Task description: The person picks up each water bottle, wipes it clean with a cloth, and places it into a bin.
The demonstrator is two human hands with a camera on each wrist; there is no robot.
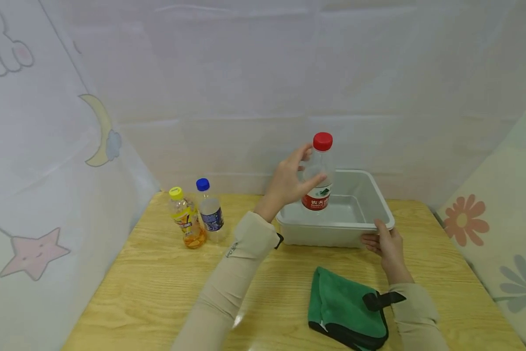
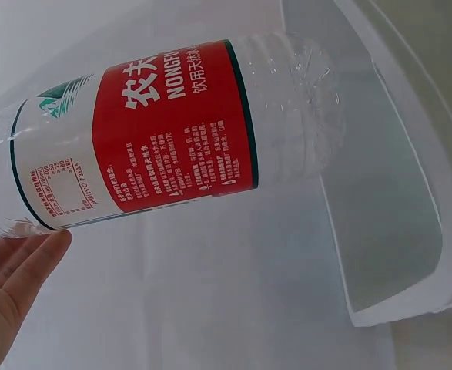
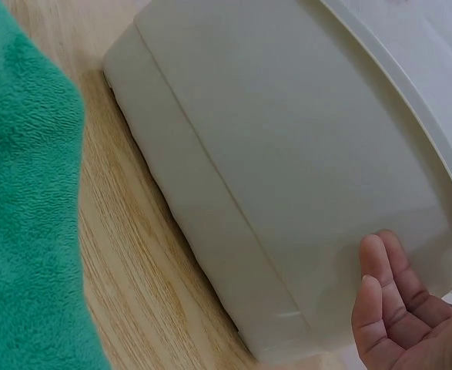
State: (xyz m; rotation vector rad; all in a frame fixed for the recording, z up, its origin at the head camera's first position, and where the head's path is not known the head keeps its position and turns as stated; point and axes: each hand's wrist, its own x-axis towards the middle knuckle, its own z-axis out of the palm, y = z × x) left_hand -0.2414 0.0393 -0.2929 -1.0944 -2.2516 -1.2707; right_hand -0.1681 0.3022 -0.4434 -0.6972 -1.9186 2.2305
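My left hand (image 1: 291, 178) grips a clear plastic water bottle (image 1: 317, 200) by its upper part, below the red cap (image 1: 322, 141). The bottle is upright over the left part of a light grey plastic bin (image 1: 324, 234). In the left wrist view its red and white label (image 2: 172, 127) and clear base show beside the bin's rim (image 2: 449, 254). At the bin's front right corner, my right hand (image 1: 387, 248) holds the rim, thumb on top and fingers (image 3: 372, 301) against the outer wall. Inside the bin, the visible floor is bare.
Left of the bin stand a yellow-capped bottle (image 1: 187, 222) with some orange liquid and a blue-capped bottle (image 1: 212, 214) with a dark blue label. A folded green cloth (image 1: 343, 304) with black edging lies in front of the bin on the wooden table (image 1: 157, 292). White sheeting (image 1: 245, 87) hangs behind.
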